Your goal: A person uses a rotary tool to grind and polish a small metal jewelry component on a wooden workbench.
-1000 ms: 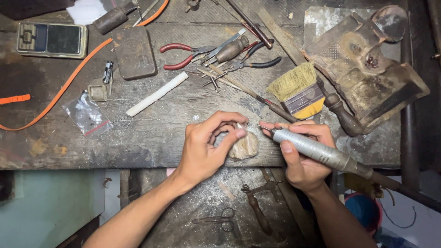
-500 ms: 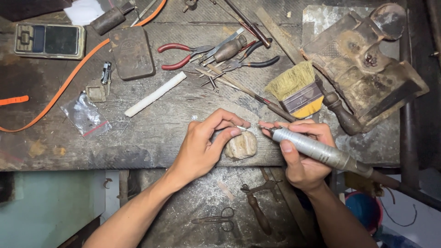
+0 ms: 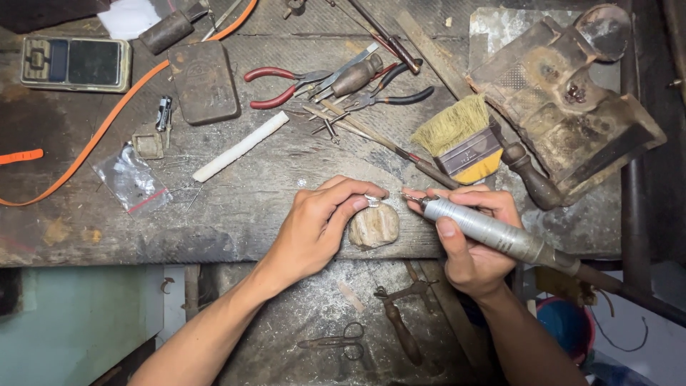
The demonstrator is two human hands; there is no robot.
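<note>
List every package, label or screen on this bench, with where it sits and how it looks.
Pocket scale: far left corner of the bench, flat grey rectangle with a dark screen and dark platform.
Plastic bag: left of the left hand, small, clear, crumpled, with a red strip.
Brush band: above the right hand, grey metal with small print, over a yellow handle.

Worn bench (image 3: pixel 236 221): red-handled pliers (image 3: pixel 282 86), yellow-banded brush (image 3: pixel 461 139), white stick (image 3: pixel 241 146), pocket scale (image 3: pixel 75 63), orange strap (image 3: pixel 107 121), plastic baggie (image 3: pixel 132 179); scissors (image 3: pixel 336 343) on lower shelf.
</note>
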